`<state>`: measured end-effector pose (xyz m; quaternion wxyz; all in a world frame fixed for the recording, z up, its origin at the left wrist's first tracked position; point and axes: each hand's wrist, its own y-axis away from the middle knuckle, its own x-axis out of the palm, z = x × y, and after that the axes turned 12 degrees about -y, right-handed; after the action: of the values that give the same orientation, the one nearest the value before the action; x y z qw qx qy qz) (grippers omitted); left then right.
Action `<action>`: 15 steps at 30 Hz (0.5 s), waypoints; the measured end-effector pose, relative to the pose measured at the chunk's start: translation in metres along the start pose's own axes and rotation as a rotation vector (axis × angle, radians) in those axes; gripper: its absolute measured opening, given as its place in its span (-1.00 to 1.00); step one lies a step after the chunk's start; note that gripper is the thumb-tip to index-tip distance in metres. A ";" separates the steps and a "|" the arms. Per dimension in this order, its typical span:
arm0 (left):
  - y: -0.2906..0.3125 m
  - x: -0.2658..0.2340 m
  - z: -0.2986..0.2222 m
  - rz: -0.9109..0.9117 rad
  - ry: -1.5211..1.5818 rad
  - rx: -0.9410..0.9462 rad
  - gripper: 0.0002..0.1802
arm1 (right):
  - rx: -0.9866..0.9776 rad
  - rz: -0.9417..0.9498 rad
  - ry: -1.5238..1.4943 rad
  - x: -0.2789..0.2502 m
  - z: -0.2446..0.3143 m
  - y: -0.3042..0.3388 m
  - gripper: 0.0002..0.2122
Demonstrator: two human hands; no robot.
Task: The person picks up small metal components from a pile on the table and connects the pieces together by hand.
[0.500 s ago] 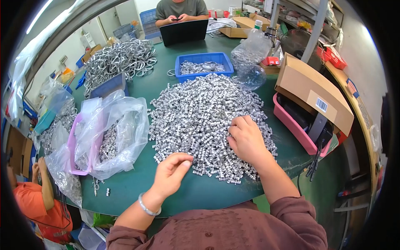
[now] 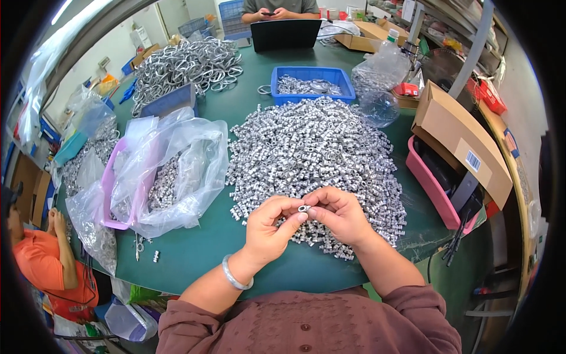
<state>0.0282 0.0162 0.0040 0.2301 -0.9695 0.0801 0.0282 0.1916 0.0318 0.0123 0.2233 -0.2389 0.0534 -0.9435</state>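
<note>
The left hand [image 2: 266, 231] and right hand [image 2: 345, 217] are pinching a small metal piece [image 2: 304, 208] between their fingertips, above the near side of a metal-parts pile [image 2: 318, 147]. That pile is standing between them and a blue tray [image 2: 289, 100]. Leftward, a clear bag [image 2: 203, 177] is partly covering a lilac tray [image 2: 108, 194]; rightward, a cardboard box [image 2: 463, 133] is overhanging a pink bin [image 2: 433, 190].

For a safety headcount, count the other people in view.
2: a person in a grey shirt, behind the black rectangular laptop; another in an orange shirt, far left. Others may be hidden.
</note>
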 end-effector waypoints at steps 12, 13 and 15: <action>0.005 -0.008 0.006 0.002 0.197 -0.377 -0.84 | -0.174 -0.018 0.209 0.002 -0.013 0.005 -0.72; 0.006 -0.009 0.012 0.005 0.300 -0.405 -0.83 | -0.173 -0.020 0.208 0.004 -0.014 0.005 -0.72; 0.006 -0.009 0.013 0.006 0.419 -0.473 -0.83 | -0.194 -0.003 0.204 0.005 -0.014 0.005 -0.68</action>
<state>0.0180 0.0179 -0.0092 -0.0235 -0.9805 0.1199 -0.1538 0.1827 0.0245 0.0008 0.1913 -0.1621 0.1663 -0.9537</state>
